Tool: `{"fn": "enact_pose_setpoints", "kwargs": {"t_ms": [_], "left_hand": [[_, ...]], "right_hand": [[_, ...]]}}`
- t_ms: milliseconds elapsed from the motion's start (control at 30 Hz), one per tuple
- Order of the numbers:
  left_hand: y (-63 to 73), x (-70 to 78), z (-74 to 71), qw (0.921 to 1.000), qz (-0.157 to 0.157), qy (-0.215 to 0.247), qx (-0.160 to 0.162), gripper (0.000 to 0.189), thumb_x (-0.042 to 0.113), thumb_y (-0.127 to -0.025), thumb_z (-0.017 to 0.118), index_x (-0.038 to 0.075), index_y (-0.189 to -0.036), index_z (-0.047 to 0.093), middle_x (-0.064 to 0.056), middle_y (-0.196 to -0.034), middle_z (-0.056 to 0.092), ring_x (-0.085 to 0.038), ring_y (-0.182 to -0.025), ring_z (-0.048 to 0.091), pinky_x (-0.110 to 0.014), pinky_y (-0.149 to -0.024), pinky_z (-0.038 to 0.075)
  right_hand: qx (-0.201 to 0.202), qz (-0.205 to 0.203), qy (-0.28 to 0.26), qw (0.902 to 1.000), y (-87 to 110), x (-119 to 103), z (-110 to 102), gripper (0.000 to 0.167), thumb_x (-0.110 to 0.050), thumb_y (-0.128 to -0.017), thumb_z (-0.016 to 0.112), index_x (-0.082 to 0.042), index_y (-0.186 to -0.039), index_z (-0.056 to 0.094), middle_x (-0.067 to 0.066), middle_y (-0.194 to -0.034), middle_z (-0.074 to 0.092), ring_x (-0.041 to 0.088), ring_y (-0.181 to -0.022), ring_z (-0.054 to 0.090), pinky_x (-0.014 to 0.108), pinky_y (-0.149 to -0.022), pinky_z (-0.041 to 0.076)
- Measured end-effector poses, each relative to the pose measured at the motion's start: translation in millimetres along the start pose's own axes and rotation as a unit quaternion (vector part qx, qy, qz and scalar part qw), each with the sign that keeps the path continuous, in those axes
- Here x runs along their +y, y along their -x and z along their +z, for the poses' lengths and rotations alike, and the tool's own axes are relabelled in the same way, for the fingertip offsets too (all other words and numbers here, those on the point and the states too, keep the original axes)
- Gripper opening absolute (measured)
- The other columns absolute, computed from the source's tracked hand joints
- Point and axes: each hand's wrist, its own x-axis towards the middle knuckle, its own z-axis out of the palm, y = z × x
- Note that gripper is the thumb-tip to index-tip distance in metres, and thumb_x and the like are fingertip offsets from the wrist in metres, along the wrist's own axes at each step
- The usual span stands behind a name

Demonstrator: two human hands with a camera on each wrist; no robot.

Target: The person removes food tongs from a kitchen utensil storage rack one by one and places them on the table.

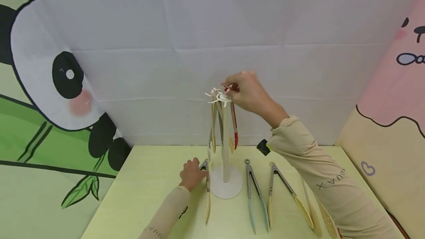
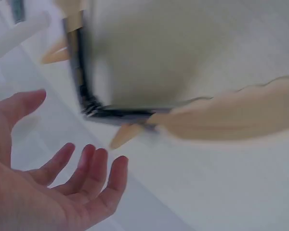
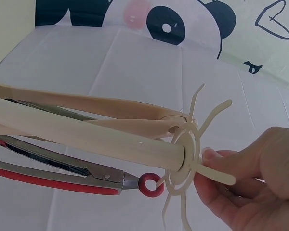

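Beige sleeve point(image 1: 335, 191) foremost, my right hand point(image 1: 247, 93) pinches the white rack point(image 1: 226, 165); toward the table's point(image 1: 149, 172) left edge, my left hand point(image 1: 193, 174) spreads loosely beside yellow tongs point(image 1: 207, 209).

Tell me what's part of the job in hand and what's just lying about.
In the job:
white hook stand, held by right hand
red-trimmed tongs hanging there
beige-tipped tongs by left hand

Apparently idle:
blue-tipped tongs
yellow-tipped tongs
slotted utensil

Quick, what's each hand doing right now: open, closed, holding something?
Left hand: open, fingers loosely bent, holding nothing, near a pair of tongs.
Right hand: closed, pinching the hooked top of the white rack.
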Motion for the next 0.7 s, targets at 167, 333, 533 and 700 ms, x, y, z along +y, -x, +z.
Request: {"fn": "enact_pose_setpoints", "kwargs": {"t_ms": [167,333,533,700], "left_hand": [[10.1,13.0,-31.2,0.9945,0.049,0.076,0.052,0.039,0.027,-0.081,0.071,0.007,-0.112,0.059,-0.010,-0.099,0.056,-0.027,-0.088,0.055,-0.045,-0.063,0.046],[23.7,29.6,-65.6,0.9729,0.107,0.171,0.113,0.033,0.015,-0.080,0.073,0.009,-0.109,0.061,-0.007,-0.097,0.058,-0.025,-0.087,0.056,-0.039,-0.065,0.047],[34.5,52.8,-102.2,0.9350,0.174,0.257,0.171,0.035,0.006,-0.077,0.075,0.008,-0.110,0.061,-0.005,-0.097,0.061,-0.020,-0.086,0.058,-0.034,-0.068,0.052],[42.7,79.3,-124.0,0.9147,0.210,0.296,0.178,0.036,0.009,-0.079,0.074,0.011,-0.112,0.060,-0.003,-0.099,0.061,-0.015,-0.088,0.057,-0.033,-0.068,0.052]], "right_hand": [[-0.002,0.001,-0.002,1.0000,-0.4,-0.9,-1.0,0.026,0.015,-0.080,0.057,0.004,-0.099,0.072,0.017,-0.091,0.070,0.023,-0.074,0.065,0.032,-0.067,0.053],[0.001,0.002,0.005,1.0000,-1.4,-2.6,-1.2,0.029,0.016,-0.077,0.055,0.004,-0.098,0.072,0.017,-0.089,0.070,0.022,-0.071,0.063,0.031,-0.065,0.051],[-0.012,0.010,0.007,0.9999,-2.6,-3.7,-2.1,0.032,0.018,-0.076,0.053,0.005,-0.099,0.071,0.018,-0.089,0.070,0.022,-0.072,0.064,0.031,-0.063,0.051],[-0.023,0.027,0.013,0.9993,-2.0,-2.0,-5.1,0.028,0.016,-0.079,0.058,0.005,-0.101,0.071,0.018,-0.092,0.070,0.024,-0.078,0.065,0.034,-0.070,0.053]]}}
